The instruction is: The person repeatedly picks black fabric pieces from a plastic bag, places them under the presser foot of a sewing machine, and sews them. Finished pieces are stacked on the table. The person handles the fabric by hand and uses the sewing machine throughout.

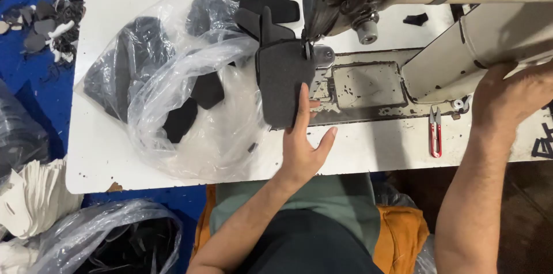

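Dark grey felt piece (281,81) lies flat on the bed of the sewing machine (368,87), with its upper right corner under the needle area and the presser foot. Its long axis runs away from the person, from the near edge of the machine bed up toward a stack of similar dark pieces (268,6) behind it.

Left hand (302,147) is just below and to the right of the felt piece. The fingers are stretched out and spread a little; the index finger rests on the lower right edge of the piece, while the thumb points to the right, apart from it. It pinches nothing. This hand is clearly the nearer one to the piece.

Right hand (510,95) is well apart, at the right side, laid on the pale body of the machine. Its fingers are hidden behind the machine arm, so I cannot tell if they grip something or only rest.

Left of the felt piece is a clear plastic bag (173,89) with more dark pieces inside, on the white table (103,153). Small red thread snips (435,131) lie on the table between the two hands. The needle itself is hard to make out in the shadow of the machine head.
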